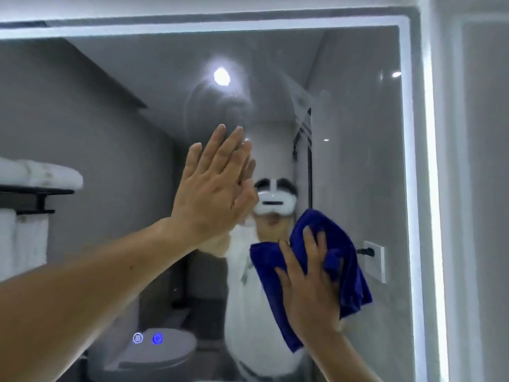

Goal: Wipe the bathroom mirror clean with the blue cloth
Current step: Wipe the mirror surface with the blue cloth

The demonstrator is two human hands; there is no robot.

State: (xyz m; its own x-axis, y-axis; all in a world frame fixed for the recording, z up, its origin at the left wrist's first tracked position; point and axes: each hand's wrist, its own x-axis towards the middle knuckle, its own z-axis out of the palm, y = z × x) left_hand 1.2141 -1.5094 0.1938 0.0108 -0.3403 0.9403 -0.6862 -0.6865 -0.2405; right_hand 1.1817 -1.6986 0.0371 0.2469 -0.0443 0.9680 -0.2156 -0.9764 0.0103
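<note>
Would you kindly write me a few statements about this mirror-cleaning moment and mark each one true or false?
1. The right hand presses the blue cloth against the mirror. True.
2. The left hand holds a spray bottle. False: it holds nothing and lies flat on the glass with straight fingers.
3. The cloth sits lower than the left hand and to its right. True.
4. The light strip along the mirror's edge is switched off. False: it glows white.
5. Two small lit buttons show near the mirror's lower left. True.
</note>
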